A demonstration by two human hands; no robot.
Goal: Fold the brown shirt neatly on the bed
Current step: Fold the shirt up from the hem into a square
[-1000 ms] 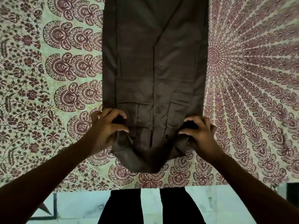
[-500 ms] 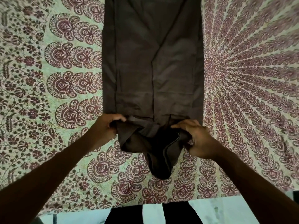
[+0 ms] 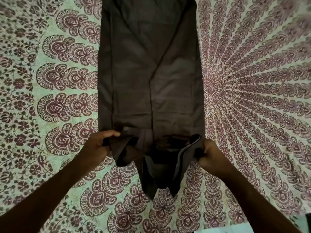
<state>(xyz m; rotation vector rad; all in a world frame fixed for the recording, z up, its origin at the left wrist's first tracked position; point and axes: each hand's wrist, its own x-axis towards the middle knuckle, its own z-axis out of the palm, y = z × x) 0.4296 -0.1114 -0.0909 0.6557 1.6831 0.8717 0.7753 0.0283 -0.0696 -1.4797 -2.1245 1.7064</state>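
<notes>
Bedspread (image 3: 50, 148) open left, right of brown shirt (image 3: 148, 73); nothing blocking sides.

Both hands, the left hand (image 3: 99, 144) and right hand (image 3: 211, 153), now lift the brown shirt's (image 3: 149, 73) near end higher, its collar apparently hanging in a longer droop.

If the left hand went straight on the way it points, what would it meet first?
Probably the flat part of the brown shirt just ahead of the left hand; height above it is unclear.
</notes>
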